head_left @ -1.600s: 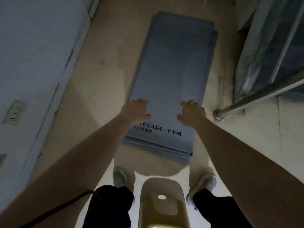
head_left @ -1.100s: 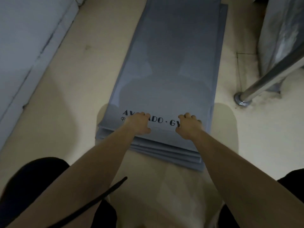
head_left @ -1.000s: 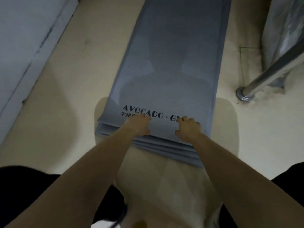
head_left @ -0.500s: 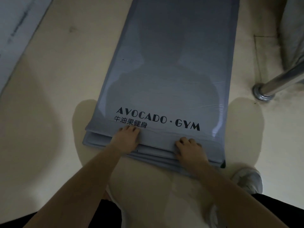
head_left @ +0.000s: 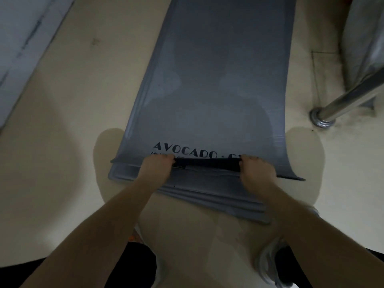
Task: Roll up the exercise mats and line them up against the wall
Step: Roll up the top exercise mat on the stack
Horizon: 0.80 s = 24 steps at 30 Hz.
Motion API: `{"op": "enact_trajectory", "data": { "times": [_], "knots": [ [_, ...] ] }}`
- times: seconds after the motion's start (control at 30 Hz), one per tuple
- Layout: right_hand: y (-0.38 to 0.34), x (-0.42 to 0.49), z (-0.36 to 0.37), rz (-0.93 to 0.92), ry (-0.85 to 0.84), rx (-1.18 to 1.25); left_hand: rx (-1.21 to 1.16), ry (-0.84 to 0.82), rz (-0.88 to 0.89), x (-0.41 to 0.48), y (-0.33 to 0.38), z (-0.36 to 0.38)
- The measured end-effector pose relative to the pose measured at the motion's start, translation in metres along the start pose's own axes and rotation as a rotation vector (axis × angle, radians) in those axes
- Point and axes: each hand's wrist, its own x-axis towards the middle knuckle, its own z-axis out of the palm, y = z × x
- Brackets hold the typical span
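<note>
Grey top mat (head_left: 216, 84) of a floor stack has its near edge lifted, clamped by left hand (head_left: 156, 169) and right hand (head_left: 256, 173).

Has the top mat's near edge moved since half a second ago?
Yes. Both hands have lifted the top mat's near edge off the stack, folding it toward the AVOCADO lettering.

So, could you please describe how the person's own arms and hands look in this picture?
Both forearms are bare, with no sleeves in view. The left hand and right hand wear no gloves, and no rings, watch or bands are visible.
</note>
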Motion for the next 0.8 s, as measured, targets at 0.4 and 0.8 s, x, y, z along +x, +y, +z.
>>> {"op": "enact_trajectory", "data": {
  "times": [0.4,0.8],
  "knots": [
    [0.004,-0.023,0.042,-0.055,0.255,-0.102,-0.028,0.171,-0.018,0.065,0.022,0.006],
    [0.036,0.024,0.088,-0.183,0.058,-0.155,-0.19,0.44,0.146,0.039,0.033,0.082]
  ]
}}
